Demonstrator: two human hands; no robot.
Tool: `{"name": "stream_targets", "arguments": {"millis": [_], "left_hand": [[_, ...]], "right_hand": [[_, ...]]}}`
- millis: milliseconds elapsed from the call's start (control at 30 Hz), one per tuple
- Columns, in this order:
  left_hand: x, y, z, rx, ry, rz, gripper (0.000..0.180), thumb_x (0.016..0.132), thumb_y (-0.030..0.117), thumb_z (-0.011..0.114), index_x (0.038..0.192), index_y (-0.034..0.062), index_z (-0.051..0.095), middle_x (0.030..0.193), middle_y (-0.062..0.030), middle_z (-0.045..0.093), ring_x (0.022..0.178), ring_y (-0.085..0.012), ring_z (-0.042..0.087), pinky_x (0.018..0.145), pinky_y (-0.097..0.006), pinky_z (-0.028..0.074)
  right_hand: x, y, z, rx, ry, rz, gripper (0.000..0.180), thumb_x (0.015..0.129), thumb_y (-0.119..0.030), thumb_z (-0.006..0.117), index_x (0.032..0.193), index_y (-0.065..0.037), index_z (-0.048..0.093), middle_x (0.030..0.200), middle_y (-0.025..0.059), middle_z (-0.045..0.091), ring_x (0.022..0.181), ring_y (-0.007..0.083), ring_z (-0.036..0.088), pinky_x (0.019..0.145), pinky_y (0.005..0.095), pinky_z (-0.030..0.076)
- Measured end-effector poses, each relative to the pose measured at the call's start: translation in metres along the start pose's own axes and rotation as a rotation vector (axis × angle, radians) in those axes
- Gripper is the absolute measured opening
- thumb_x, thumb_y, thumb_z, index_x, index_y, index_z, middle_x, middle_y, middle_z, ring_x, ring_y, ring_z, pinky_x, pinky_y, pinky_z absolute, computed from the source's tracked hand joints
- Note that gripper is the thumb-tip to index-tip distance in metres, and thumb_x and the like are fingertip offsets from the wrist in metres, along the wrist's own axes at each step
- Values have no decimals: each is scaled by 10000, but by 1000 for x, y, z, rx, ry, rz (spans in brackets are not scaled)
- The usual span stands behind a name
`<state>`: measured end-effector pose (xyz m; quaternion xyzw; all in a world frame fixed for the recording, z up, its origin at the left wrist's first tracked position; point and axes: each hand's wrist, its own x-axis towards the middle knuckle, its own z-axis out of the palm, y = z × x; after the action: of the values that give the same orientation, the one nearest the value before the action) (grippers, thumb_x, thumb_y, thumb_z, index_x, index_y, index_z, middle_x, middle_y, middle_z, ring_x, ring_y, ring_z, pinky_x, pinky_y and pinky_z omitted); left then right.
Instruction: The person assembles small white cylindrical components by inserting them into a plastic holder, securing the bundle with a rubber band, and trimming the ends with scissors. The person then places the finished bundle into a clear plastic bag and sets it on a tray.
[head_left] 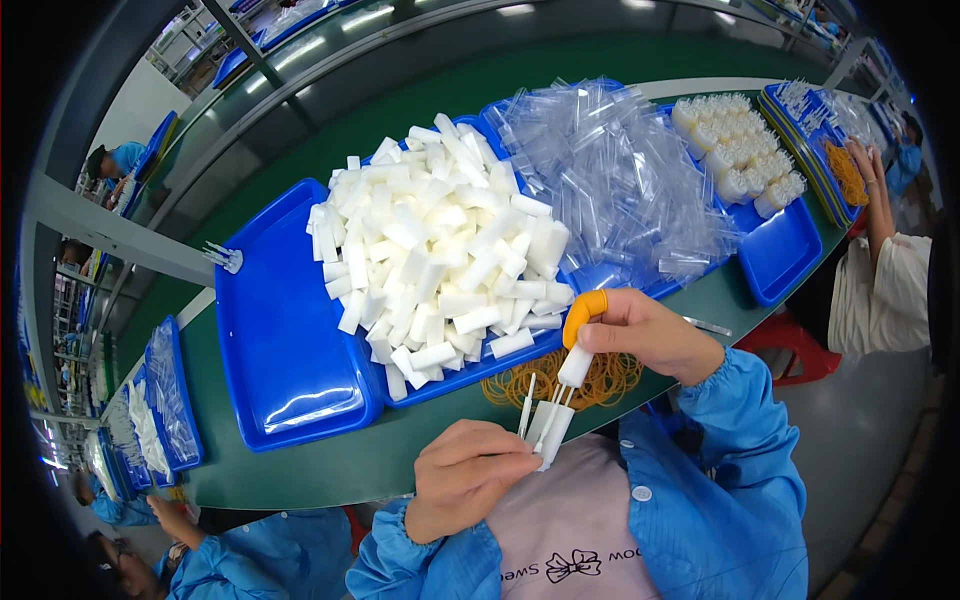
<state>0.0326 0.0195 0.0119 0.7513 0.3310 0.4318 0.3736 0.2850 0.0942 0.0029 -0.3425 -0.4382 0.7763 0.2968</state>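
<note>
My left hand grips a small bundle of white plastic sticks with a clear sleeve just above my lap. My right hand, with an orange rubber cot on the index finger, pinches a white plastic piece and holds it at the top of that bundle. Under my right hand lies a heap of tan rubber bands on the green table. Beyond the hands, a big pile of white plastic pieces fills a blue tray.
A bare blue tray lies at the left. Clear plastic sleeves are heaped to the right, then a blue tray with bundled white pieces. Another person's arm works at the far right; more workers sit at lower left.
</note>
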Motion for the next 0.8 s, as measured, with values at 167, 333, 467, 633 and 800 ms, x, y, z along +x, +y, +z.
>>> {"name": "stream_targets", "arguments": {"millis": [167,333,467,633,800], "left_hand": [[0,1,-2,46,-19,37,188,658,-29,747,822,54,706,850,-79,661,734,-216,618,640,-304,488],[-2,8,12,149,135,-60,239,682,26,771,898,34,670,959,-134,632,762,-208,621,704,-322,515],[-5,5,20,165,242,-77,307,685,-5,761,973,14,655,1006,-144,614,822,-230,632,736,-295,518],[-10,-10,14,-97,141,-254,274,740,-37,718,1002,-25,639,1002,-140,593,867,-213,623,761,-285,517],[-13,-17,18,-416,230,-411,217,804,-40,667,1018,-42,630,1031,-115,567,926,-170,584,807,-289,501]], "right_hand": [[-3,-10,15,-176,17,-2,202,874,-216,649,952,-32,619,881,-6,611,805,62,545,727,216,443],[-6,-4,30,-457,-9,-138,211,855,-225,672,919,-26,649,822,12,586,745,78,536,655,240,432],[-11,-3,43,-453,5,-126,155,841,-184,689,901,-46,653,888,27,575,825,127,538,718,256,416],[-4,-10,36,-769,120,-401,253,820,-241,674,971,-39,648,846,76,583,786,211,569,681,312,430],[31,-29,3,-1564,600,-620,316,765,-255,681,949,-4,623,854,104,591,788,278,571,647,383,420]]}}
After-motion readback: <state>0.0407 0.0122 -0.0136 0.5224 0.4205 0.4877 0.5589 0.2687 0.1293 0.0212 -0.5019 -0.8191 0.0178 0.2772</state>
